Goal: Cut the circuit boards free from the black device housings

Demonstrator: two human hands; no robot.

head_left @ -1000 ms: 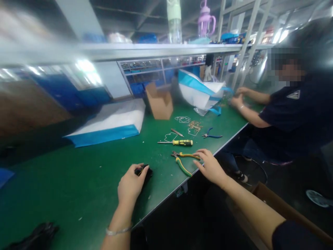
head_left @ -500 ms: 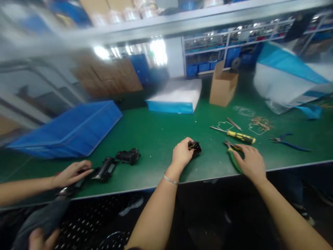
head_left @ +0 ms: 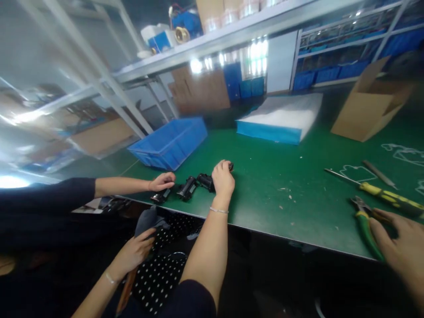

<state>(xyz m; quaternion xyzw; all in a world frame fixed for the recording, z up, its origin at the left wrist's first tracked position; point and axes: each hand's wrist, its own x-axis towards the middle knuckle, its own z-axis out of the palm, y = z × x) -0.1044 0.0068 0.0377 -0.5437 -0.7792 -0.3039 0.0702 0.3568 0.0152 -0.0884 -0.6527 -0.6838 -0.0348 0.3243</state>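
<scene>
My left hand (head_left: 223, 179) is closed around a small black part (head_left: 231, 166), most of it hidden by my fingers. It is above the table, beside a black molded housing (head_left: 206, 181) that stands at the end of a row of similar black housings (head_left: 187, 188). At the right edge, my right hand (head_left: 402, 240) is closed over a pair of green-and-yellow-handled pliers (head_left: 366, 223), whose jaws lie on the table pointing away. A yellow-and-black screwdriver (head_left: 391, 194) lies just beyond these pliers.
On the left, a co-worker's hand (head_left: 164, 181) touches another black housing (head_left: 160, 195); their other hand (head_left: 135, 251) holds a wooden-handled tool below the table edge. Behind are a blue crate (head_left: 170, 143), a white-and-blue stack (head_left: 278, 121) and an open cardboard box (head_left: 364, 110).
The view has swung left. My left hand has carried the black part leftward to the row of housings, while my right hand stays on the pliers. The co-worker's lower hand has come further into view.
</scene>
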